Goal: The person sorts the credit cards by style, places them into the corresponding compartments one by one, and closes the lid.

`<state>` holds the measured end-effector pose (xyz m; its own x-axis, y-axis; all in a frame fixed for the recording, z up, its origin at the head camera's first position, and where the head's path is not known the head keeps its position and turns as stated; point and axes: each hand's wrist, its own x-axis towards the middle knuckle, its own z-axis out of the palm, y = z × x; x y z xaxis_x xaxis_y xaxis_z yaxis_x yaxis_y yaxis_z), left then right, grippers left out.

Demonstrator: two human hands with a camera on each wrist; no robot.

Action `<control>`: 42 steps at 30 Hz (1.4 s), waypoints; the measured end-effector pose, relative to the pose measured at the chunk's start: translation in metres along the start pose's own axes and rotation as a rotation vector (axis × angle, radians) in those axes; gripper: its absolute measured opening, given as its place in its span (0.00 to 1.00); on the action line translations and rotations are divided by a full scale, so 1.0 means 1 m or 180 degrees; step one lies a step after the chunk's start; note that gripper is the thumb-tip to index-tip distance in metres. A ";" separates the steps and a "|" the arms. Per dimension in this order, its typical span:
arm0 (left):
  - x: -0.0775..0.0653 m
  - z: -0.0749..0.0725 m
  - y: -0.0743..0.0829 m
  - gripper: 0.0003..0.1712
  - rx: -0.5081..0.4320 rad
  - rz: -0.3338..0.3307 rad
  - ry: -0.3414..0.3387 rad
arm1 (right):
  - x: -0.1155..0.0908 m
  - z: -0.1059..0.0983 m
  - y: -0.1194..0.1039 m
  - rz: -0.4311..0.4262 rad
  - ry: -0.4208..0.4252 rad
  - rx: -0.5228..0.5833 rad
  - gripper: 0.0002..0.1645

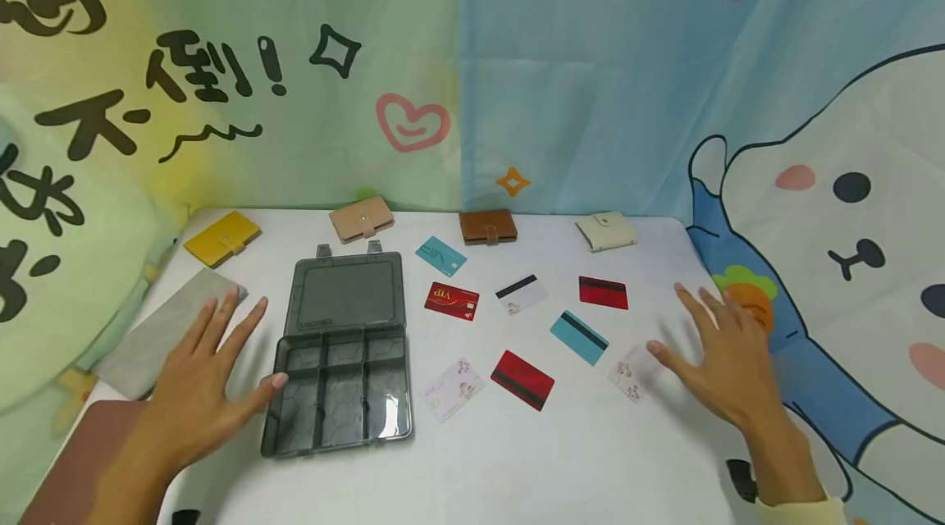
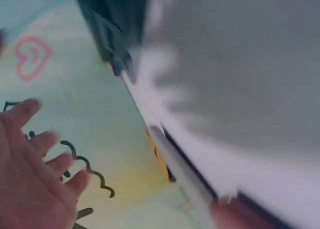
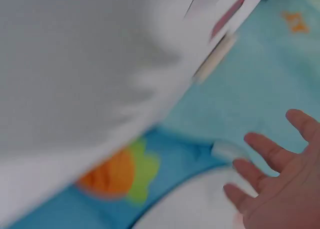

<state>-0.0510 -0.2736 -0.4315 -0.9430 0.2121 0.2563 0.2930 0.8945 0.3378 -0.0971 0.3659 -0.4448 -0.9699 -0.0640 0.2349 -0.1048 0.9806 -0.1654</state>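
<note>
The left hand [image 1: 199, 384] is hovering by the gray box [image 1: 343, 333], the right hand [image 1: 729, 362] near a white card [image 1: 627, 376] — both splayed wide.

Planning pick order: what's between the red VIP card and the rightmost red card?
One black-striped white card, in the head view; bare white tabletop shows on either side of it.

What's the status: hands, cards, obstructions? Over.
Left hand, right hand spread, holding nothing. Eight cards loose on table. Open gray compartment box between left hand and cards.
</note>
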 end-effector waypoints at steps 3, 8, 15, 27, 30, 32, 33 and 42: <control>-0.006 0.008 0.004 0.52 -0.0568 0.0004 -0.0103 | -0.003 0.010 -0.034 -0.0122 -0.0091 0.0350 0.56; -0.021 0.024 0.006 0.51 -0.0964 -0.0097 -0.0251 | -0.004 0.026 -0.088 -0.0348 -0.0314 0.0768 0.48; -0.030 0.038 0.008 0.52 -0.1196 -0.0279 -0.0280 | -0.003 0.045 -0.146 -0.0381 -0.0925 0.1084 0.37; -0.031 0.044 0.009 0.42 -0.1170 -0.0375 0.0018 | 0.007 0.065 -0.182 -0.0085 -0.1082 0.0831 0.32; -0.029 0.044 0.008 0.42 -0.1134 -0.0339 0.0048 | 0.009 0.063 -0.180 -0.0055 -0.1115 0.0974 0.27; -0.027 0.044 0.007 0.42 -0.1104 -0.0326 0.0046 | 0.011 0.061 -0.180 -0.0033 -0.1115 0.1107 0.22; -0.027 0.044 0.007 0.42 -0.1078 -0.0329 0.0042 | 0.011 0.060 -0.180 -0.0039 -0.1107 0.1175 0.21; -0.025 0.038 0.005 0.42 -0.0915 -0.0318 -0.0016 | 0.014 0.045 -0.206 -0.0294 -0.1031 0.2138 0.22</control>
<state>-0.0319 -0.2589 -0.4707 -0.9700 0.1312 0.2046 0.2306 0.7630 0.6038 -0.0988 0.1542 -0.4508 -0.9559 -0.2936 -0.0004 -0.1997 0.6513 -0.7321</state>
